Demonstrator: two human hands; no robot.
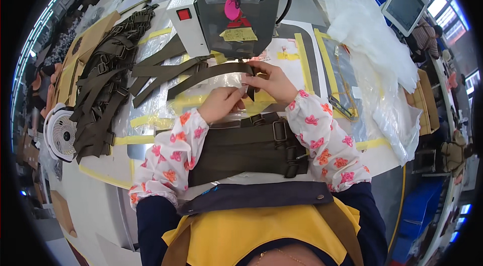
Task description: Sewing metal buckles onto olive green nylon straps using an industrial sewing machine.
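Note:
Under the head of a sewing machine (236, 24), my two hands work at an olive-green webbing strap (211, 73). It arches up from the left and folds down at its right end. My right hand (274, 83) is closed, pinching that folded end between thumb and fingers just in front of the needle area. Close beside it, my left hand (221, 103) is closed too, its fingertips at the strap's hanging tip; the exact grip is partly hidden. Nearer my body lies a stack of wide olive webbing pieces (236, 150) with a metal buckle (279, 131).
A heap of buckled straps (103, 69) lies at the left, near a small white fan (61, 132). Loose straps (158, 62) spread beside the machine. To the right are tweezers or snips (342, 107), crumpled plastic sheeting (382, 39) and a screen (405, 5). Yellow tape (307, 64) marks the table.

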